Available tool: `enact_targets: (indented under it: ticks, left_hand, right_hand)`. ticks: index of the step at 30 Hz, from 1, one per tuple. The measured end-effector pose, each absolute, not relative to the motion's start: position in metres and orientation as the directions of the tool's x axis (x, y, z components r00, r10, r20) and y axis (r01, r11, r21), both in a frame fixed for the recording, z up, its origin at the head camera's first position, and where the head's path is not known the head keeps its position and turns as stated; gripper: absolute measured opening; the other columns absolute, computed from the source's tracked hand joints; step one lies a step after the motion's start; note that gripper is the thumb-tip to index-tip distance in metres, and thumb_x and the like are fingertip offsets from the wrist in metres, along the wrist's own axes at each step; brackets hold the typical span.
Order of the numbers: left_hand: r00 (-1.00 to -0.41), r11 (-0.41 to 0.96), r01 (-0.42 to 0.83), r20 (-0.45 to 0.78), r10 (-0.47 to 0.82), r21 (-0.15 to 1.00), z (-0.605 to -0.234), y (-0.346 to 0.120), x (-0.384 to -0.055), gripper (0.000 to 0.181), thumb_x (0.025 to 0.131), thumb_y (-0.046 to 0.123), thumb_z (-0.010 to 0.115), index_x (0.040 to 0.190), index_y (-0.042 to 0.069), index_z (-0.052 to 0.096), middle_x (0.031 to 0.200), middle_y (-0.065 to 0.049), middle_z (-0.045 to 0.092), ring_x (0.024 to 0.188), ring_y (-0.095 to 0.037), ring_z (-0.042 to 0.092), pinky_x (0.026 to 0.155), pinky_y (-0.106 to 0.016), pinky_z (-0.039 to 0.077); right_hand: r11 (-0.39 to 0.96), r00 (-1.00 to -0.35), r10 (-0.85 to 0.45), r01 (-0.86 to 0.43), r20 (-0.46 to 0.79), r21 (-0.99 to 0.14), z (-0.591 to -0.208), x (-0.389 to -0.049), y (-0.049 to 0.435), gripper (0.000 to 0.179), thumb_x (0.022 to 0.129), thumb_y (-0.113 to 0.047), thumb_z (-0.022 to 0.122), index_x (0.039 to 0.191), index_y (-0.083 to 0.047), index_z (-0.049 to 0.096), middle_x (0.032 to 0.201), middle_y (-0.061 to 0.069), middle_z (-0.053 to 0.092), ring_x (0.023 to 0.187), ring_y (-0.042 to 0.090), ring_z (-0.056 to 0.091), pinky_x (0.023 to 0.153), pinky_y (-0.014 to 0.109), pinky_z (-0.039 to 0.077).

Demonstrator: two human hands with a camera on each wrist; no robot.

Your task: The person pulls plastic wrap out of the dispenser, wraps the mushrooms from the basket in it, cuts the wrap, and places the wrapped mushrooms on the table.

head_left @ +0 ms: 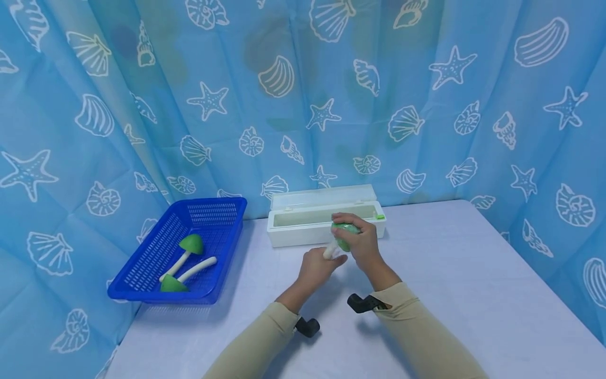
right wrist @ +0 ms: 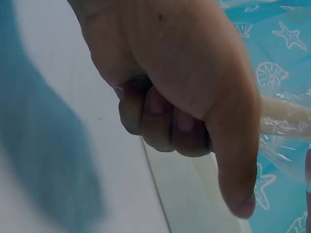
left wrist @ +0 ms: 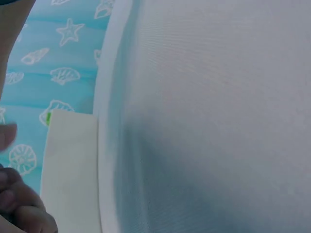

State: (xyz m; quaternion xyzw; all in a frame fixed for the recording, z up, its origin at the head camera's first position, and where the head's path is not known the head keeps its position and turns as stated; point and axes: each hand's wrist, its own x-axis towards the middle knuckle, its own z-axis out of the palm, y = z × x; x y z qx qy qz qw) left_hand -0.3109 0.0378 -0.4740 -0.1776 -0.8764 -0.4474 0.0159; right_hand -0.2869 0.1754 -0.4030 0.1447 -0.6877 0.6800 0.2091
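Both hands are on a toy mushroom with a green cap (head_left: 351, 229) and a pale stem (head_left: 330, 249), in front of the white box. Shiny clear plastic film (right wrist: 282, 148) lies around its stem in the right wrist view. My left hand (head_left: 316, 269) grips the stem's lower end, thumb stretched out to the right. The fingers of my right hand (head_left: 363, 243) are curled over the cap and hide part of it. In the left wrist view only some curled fingers (left wrist: 29, 208) show at the lower left.
Behind the hands stands a long white box (head_left: 303, 234) with its lid (head_left: 322, 196) raised and a green piece (head_left: 379, 216) at its right end. At left, a blue basket (head_left: 227, 247) holds two similar mushrooms (head_left: 191, 244). A patterned blue curtain (head_left: 293, 131) hangs behind the white-covered table (head_left: 454, 273).
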Motion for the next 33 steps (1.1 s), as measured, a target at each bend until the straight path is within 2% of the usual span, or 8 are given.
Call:
enact_targets:
  ticks: [5, 10, 13, 15, 22, 24, 28, 33]
  left_hand:
    - [-0.943, 0.535, 0.309, 0.180, 0.280, 0.786, -0.473, 0.036, -0.311, 0.023, 0.086, 0.036, 0.073, 0.079, 0.014, 0.070, 0.058, 0.007, 0.057, 0.051, -0.010, 0.048, 0.045, -0.026, 0.039]
    - [-0.936, 0.508, 0.132, -0.063, 0.347, 0.851, -0.475, 0.026, -0.311, 0.033, 0.083, 0.037, 0.076, 0.098, 0.010, 0.063, 0.075, 0.001, 0.062, 0.063, -0.014, 0.056, 0.053, -0.028, 0.045]
    - [-0.906, 0.559, 0.036, -0.209, 0.368, 0.829, -0.477, 0.020, -0.311, 0.039, 0.084, 0.040, 0.074, 0.102, 0.009, 0.059, 0.078, -0.002, 0.064, 0.064, -0.017, 0.061, 0.054, -0.030, 0.049]
    - [-0.892, 0.585, 0.018, -0.251, 0.376, 0.811, -0.478, 0.018, -0.312, 0.039, 0.085, 0.041, 0.073, 0.102, 0.009, 0.059, 0.076, -0.004, 0.065, 0.063, -0.018, 0.063, 0.054, -0.031, 0.050]
    - [-0.878, 0.503, 0.104, -0.159, 0.452, 0.858, -0.474, 0.019, -0.314, 0.035, 0.080, 0.030, 0.079, 0.101, 0.010, 0.062, 0.079, -0.003, 0.063, 0.066, -0.018, 0.059, 0.056, -0.031, 0.047]
    - [-0.861, 0.480, 0.135, -0.137, 0.490, 0.867, -0.474, 0.020, -0.313, 0.031, 0.079, 0.029, 0.080, 0.096, 0.010, 0.064, 0.077, -0.002, 0.063, 0.065, -0.018, 0.058, 0.056, -0.030, 0.047]
    - [-0.837, 0.450, 0.170, -0.112, 0.535, 0.877, -0.476, 0.022, -0.310, 0.027, 0.078, 0.032, 0.081, 0.081, 0.010, 0.065, 0.064, -0.003, 0.058, 0.054, -0.016, 0.053, 0.048, -0.028, 0.042]
    - [-0.879, 0.436, 0.171, -0.063, 0.472, 0.884, -0.478, 0.026, -0.308, 0.032, 0.076, 0.037, 0.082, 0.073, 0.013, 0.061, 0.059, 0.001, 0.051, 0.051, -0.013, 0.044, 0.044, -0.027, 0.036]
  right_hand:
    - [0.028, -0.860, 0.139, -0.492, 0.491, -0.870, -0.396, -0.281, 0.170, 0.016, 0.089, 0.000, 0.067, 0.099, 0.013, 0.067, 0.104, 0.024, 0.067, 0.099, 0.014, 0.062, 0.088, 0.030, 0.048]
    - [0.109, -0.838, 0.105, -0.525, 0.535, -0.844, -0.391, -0.279, 0.172, 0.010, 0.088, 0.004, 0.066, 0.089, 0.013, 0.069, 0.097, 0.025, 0.068, 0.094, 0.016, 0.064, 0.081, 0.022, 0.050]
    - [0.155, -0.807, 0.049, -0.576, 0.589, -0.803, -0.388, -0.278, 0.174, 0.006, 0.085, 0.008, 0.067, 0.085, 0.013, 0.070, 0.095, 0.025, 0.068, 0.094, 0.021, 0.064, 0.082, 0.022, 0.049]
    - [0.148, -0.794, 0.012, -0.600, 0.608, -0.787, -0.388, -0.277, 0.175, 0.004, 0.083, 0.010, 0.067, 0.083, 0.013, 0.070, 0.093, 0.025, 0.068, 0.093, 0.023, 0.064, 0.083, 0.023, 0.049]
    - [0.093, -0.798, -0.112, -0.602, 0.593, -0.793, -0.393, -0.275, 0.175, 0.005, 0.082, 0.013, 0.065, 0.081, 0.012, 0.070, 0.091, 0.024, 0.069, 0.091, 0.017, 0.066, 0.081, 0.026, 0.052]
    - [0.081, -0.802, -0.115, -0.596, 0.587, -0.799, -0.399, -0.280, 0.176, 0.005, 0.083, 0.013, 0.065, 0.082, 0.012, 0.070, 0.091, 0.024, 0.069, 0.091, 0.017, 0.066, 0.080, 0.027, 0.052]
    - [0.062, -0.827, -0.069, -0.562, 0.558, -0.825, -0.417, -0.293, 0.182, 0.006, 0.086, 0.010, 0.065, 0.085, 0.009, 0.072, 0.093, 0.021, 0.070, 0.092, 0.021, 0.066, 0.080, 0.028, 0.052]
    - [-0.002, -0.881, 0.031, -0.472, 0.471, -0.882, -0.433, -0.300, 0.183, 0.021, 0.095, -0.008, 0.062, 0.093, 0.011, 0.070, 0.112, 0.017, 0.069, 0.110, 0.021, 0.062, 0.089, 0.026, 0.048]
